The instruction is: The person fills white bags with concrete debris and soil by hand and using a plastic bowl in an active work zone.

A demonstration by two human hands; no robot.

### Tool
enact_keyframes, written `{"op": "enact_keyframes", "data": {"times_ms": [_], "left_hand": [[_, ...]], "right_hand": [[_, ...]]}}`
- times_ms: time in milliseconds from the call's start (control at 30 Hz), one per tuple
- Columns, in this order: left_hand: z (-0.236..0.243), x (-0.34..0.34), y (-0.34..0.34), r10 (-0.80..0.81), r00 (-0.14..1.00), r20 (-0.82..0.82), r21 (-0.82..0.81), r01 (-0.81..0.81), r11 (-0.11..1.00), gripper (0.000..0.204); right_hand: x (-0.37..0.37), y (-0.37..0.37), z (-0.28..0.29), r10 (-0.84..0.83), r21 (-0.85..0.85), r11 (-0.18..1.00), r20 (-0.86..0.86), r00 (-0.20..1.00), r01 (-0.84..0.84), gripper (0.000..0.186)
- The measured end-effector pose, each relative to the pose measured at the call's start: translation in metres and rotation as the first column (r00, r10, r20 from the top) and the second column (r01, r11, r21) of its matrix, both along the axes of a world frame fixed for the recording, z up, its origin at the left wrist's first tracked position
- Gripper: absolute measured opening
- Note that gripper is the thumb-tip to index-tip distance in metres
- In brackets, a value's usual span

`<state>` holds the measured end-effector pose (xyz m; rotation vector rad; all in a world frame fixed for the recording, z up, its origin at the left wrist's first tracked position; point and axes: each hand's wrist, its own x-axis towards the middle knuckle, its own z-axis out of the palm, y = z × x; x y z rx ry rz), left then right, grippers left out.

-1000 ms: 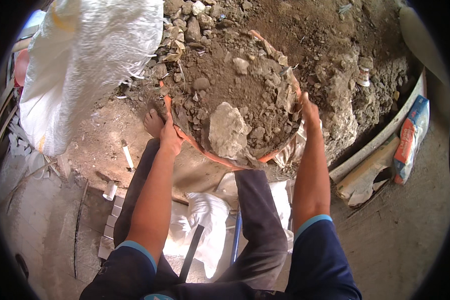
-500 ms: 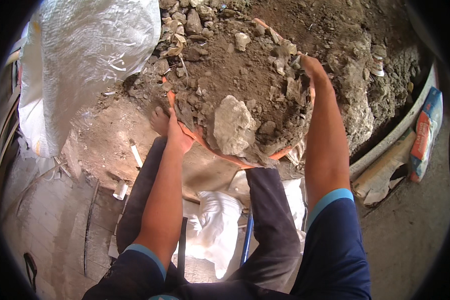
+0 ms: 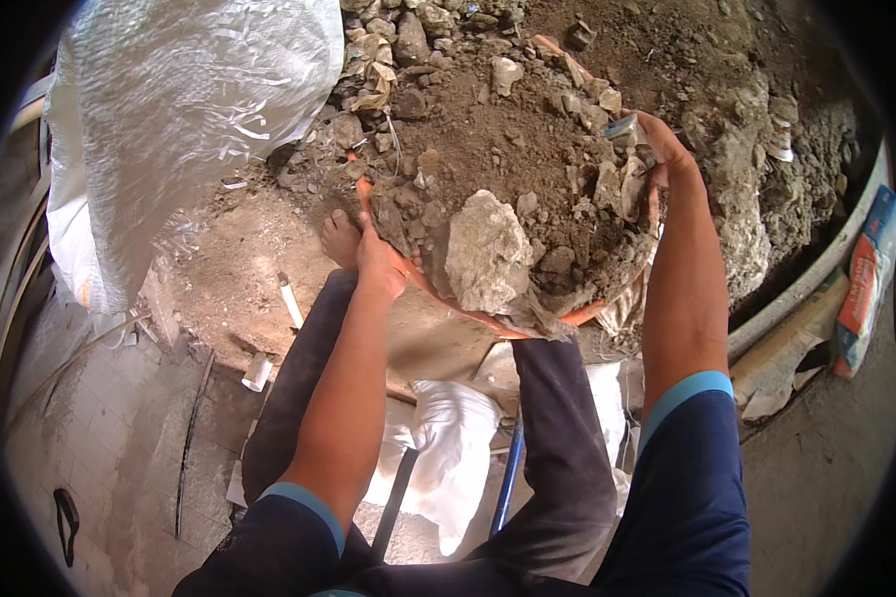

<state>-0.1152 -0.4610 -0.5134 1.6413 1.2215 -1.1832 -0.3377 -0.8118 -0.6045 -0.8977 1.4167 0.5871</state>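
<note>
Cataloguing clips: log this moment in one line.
left hand: gripping round orange-rimmed container, left side; right hand: at right side; contents: brown soil, pale jagged stone

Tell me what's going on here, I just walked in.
A person's left hand grips the near left rim of an orange-rimmed container filled with earthy rubble. The right hand is at its right edge, the fingers partly hidden. A large pale chunk sits toward the near side, and a white sack is off to the left.
</note>
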Motion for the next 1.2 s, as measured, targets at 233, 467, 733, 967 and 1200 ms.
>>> {"op": "enact_keyframes", "data": {"times_ms": [233, 467, 733, 967, 1200], "left_hand": [[-0.009, 0.011, 0.014, 0.023, 1.0, -0.001, 0.0, -0.023, 1.0, 0.048], [-0.001, 0.006, 0.003, -0.024, 0.992, 0.127, -0.048, 0.031, 0.998, 0.037], [-0.049, -0.007, 0.035, 0.095, 0.99, -0.1, -0.129, -0.108, 0.986, 0.05], [-0.053, 0.002, 0.046, 0.034, 0.998, 0.046, -0.08, -0.03, 0.996, 0.061], [-0.047, -0.004, 0.041, -0.084, 0.991, 0.106, 0.12, 0.071, 0.99, 0.074]], "right_hand": [[0.005, 0.004, -0.009, -0.077, 0.05, 0.996, 0.039, 0.996, 0.075, 0.046], [-0.01, -0.015, -0.038, -0.114, 0.016, 0.993, 0.06, 0.992, 0.113, 0.049], [-0.052, -0.016, -0.084, 0.012, -0.119, 0.992, 0.346, 0.938, 0.031, 0.061], [0.005, 0.028, -0.035, -0.195, -0.071, 0.971, 0.314, 0.929, 0.227, 0.042], [0.027, 0.085, 0.048, 0.106, -0.447, 0.887, -0.045, 0.993, -0.115, 0.08]]}}
